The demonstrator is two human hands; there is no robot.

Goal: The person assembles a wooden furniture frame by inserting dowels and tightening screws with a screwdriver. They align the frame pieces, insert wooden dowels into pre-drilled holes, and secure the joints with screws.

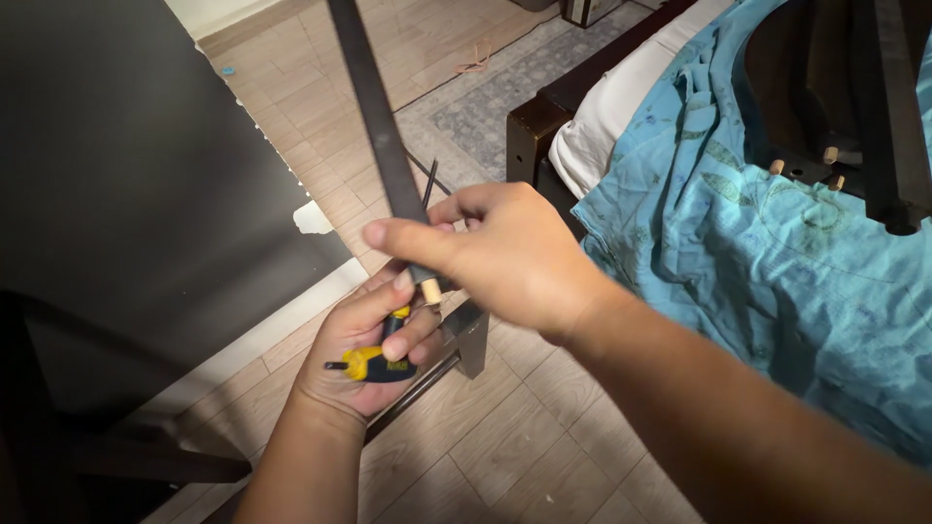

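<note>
Head view shows my right hand (pixel 505 254) pinching the dark slat (pixel 374 116) at its near, dowel-tipped end, its length running far-left, while my left hand (pixel 364 354) just below grips a yellow-handled screwdriver (pixel 374 364).

L hand (pixel 364 354) palm-up, fingers curled shut low centre; R hand (pixel 495 254) crosses above it, thumb + forefinger pinched, forearm angled from lower right.
</note>
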